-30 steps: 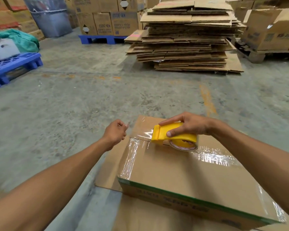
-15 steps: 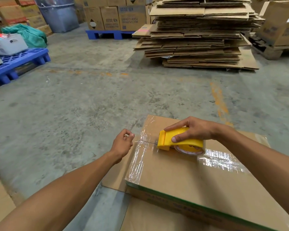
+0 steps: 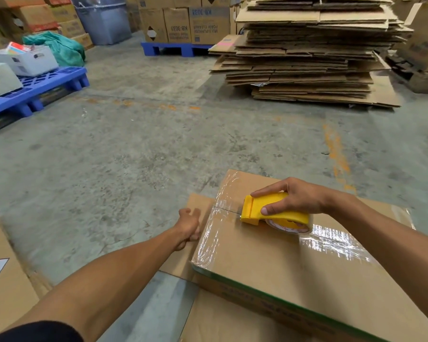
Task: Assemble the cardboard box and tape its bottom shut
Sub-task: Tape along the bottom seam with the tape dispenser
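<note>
- Cardboard box (image 3: 294, 262) lies bottom-up on flat cardboard on the concrete floor (image 3: 134, 156); open floor lies beyond its far edge.
- Right hand (image 3: 294, 198) grips the yellow tape dispenser (image 3: 272, 211), unmoved near the box's left edge.
- Left hand (image 3: 188, 227), loosely curled, has dropped against the box's left side.

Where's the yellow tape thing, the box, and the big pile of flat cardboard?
yellow tape dispenser (image 3: 262, 206), head view, on its yellow side.
cardboard box (image 3: 269, 265), head view, on its bare top panel.
pile of flat cardboard (image 3: 307, 58), head view, on the stack's front edge.
</note>
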A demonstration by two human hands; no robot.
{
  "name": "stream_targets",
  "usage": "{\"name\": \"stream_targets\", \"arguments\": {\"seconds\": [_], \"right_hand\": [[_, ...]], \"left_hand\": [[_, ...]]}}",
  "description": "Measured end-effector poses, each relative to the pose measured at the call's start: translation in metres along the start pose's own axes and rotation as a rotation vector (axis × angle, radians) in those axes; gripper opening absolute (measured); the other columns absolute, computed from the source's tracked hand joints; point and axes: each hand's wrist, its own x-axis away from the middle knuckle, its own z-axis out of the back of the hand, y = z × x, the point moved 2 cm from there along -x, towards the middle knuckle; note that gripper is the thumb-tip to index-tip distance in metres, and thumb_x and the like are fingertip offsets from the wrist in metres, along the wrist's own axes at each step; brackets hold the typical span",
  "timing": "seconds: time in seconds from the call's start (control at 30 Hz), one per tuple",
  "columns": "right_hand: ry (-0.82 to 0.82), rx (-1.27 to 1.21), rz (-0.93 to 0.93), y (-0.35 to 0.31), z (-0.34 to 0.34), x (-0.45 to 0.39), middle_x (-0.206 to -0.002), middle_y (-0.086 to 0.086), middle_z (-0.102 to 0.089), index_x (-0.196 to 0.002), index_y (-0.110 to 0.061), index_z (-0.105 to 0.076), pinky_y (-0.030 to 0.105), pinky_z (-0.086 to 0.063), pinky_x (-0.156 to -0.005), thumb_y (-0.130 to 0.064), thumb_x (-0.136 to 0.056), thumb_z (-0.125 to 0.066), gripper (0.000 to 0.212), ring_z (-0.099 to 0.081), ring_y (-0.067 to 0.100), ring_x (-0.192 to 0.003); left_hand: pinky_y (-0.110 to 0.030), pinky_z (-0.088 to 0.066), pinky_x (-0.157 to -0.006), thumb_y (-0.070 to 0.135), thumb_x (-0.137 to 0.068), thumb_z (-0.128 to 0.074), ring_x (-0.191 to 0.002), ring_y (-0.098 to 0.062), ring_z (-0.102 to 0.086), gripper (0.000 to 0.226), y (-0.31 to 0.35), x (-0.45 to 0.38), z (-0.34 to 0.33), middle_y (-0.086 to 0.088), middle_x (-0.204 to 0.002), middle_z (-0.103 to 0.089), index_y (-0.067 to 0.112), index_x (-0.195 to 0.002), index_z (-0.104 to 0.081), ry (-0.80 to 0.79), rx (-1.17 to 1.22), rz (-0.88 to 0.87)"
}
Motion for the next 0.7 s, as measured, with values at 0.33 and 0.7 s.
{"name": "stream_targets", "arguments": {"seconds": [0.33, 0.7], "right_hand": [[-0.131, -0.002, -0.110, -0.009, 0.001, -0.007, -0.110, 0.001, -0.070, -0.131, -0.039, -0.060, 0.020, -0.050, -0.073, -0.039, -0.079, -0.078, 0.056, -0.066, 0.009, -0.078], [-0.276, 0.071, -0.298, 0.023, 0.030, 0.030, -0.117, 0.001, -0.067, -0.118, -0.051, -0.065, 0.034, -0.060, -0.075, -0.035, -0.068, -0.086, 0.057, -0.069, 0.020, -0.085]], "left_hand": [[-0.035, 0.005, -0.122, 0.039, -0.092, -0.019, -0.149, -0.012, 0.017, 0.074, 0.033, 0.046, -0.048, -0.003, -0.163, 0.013, 0.012, -0.154, 0.010, -0.117, -1.221, -0.891], [-0.032, 0.006, -0.122, 0.070, -0.091, -0.016, -0.149, -0.011, 0.016, 0.087, 0.028, 0.042, -0.051, -0.001, -0.164, 0.011, 0.016, -0.156, 0.007, -0.021, -1.356, -0.927]]}}
